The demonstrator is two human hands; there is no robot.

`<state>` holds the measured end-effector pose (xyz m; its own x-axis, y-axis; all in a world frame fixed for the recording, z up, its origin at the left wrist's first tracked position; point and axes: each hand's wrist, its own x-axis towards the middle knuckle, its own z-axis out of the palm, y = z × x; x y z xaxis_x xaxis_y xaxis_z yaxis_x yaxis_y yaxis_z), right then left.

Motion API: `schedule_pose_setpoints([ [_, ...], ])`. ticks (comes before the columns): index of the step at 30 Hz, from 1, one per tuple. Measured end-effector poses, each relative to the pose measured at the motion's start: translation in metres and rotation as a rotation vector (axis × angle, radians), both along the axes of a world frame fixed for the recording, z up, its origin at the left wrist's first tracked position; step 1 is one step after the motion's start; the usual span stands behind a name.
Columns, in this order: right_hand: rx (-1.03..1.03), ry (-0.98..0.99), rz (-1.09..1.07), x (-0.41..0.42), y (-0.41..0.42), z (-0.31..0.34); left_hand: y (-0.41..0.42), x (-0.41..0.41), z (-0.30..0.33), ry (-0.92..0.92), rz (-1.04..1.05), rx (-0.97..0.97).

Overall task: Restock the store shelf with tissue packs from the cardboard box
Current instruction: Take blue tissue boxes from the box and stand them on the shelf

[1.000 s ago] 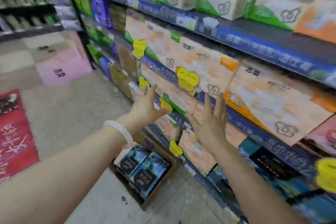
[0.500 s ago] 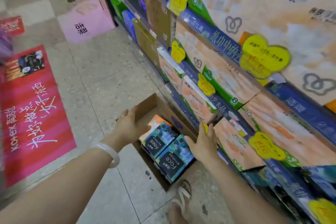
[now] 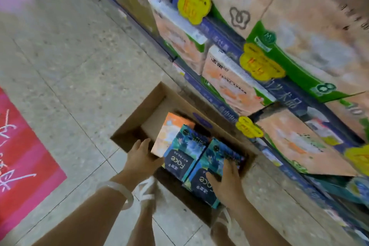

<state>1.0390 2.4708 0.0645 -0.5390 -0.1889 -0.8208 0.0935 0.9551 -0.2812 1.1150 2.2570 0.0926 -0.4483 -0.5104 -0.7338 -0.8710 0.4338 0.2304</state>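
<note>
- Store aisle, speckled grey floor (image 3: 65, 62), red mat (image 3: 22, 158) at left.
- Shelf (image 3: 269, 78) along the right, rows crowded with orange-and-white packs behind yellow tags (image 3: 192, 1); one dark gap near the lower row, otherwise looking well stocked.
- Box (image 3: 139, 114) open on the floor, hard against the shelf foot, far half bare.
- Still in the box: two blue packs, left one (image 3: 184, 155) and right one (image 3: 214, 163) side by side, plus an orange pack (image 3: 169, 134) behind them, leaning.
- Left hand (image 3: 142, 161) open, fingers spread, pressed to the near corner of the orange pack and the side of the left blue pack; no closed hold yet.
- Right hand (image 3: 226, 180) laid flat over the right blue pack, fingers curled at its far edge, apparently starting a grip.
- Judged well along: three packs visibly left to lift and shelve.
</note>
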Motion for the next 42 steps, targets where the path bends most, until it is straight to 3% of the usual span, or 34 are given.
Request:
schedule_pose_setpoints([
  [9, -0.042, -0.168, -0.540, 0.037, -0.100, -0.156, -0.055, -0.001, -0.169, -0.129, -0.114, 0.219],
  [13, 0.007, -0.060, -0.784, 0.042, -0.111, -0.209, -0.050, -0.003, -0.248, -0.077, -0.171, 0.301],
  [18, 0.150, 0.056, -0.927, 0.048, -0.107, -0.240, -0.029, -0.025, -0.300, -0.063, 0.002, 0.488],
  [24, 0.164, 0.162, -0.886, 0.058, -0.116, -0.249, -0.019, -0.026, -0.327, 0.047, 0.210, 0.698],
  [33, -0.067, 0.146, -0.924, 0.049, -0.135, -0.257, -0.052, -0.028, -0.326, 0.071, 0.399, 0.690],
  [38, -0.290, -0.076, -1.177, 0.042, -0.133, -0.277, -0.086, -0.031, -0.333, 0.068, 0.301, 0.712],
  [42, -0.431, -0.311, -1.258, 0.041, -0.138, -0.286, -0.077, -0.025, -0.338, 0.059, 0.336, 0.775],
])
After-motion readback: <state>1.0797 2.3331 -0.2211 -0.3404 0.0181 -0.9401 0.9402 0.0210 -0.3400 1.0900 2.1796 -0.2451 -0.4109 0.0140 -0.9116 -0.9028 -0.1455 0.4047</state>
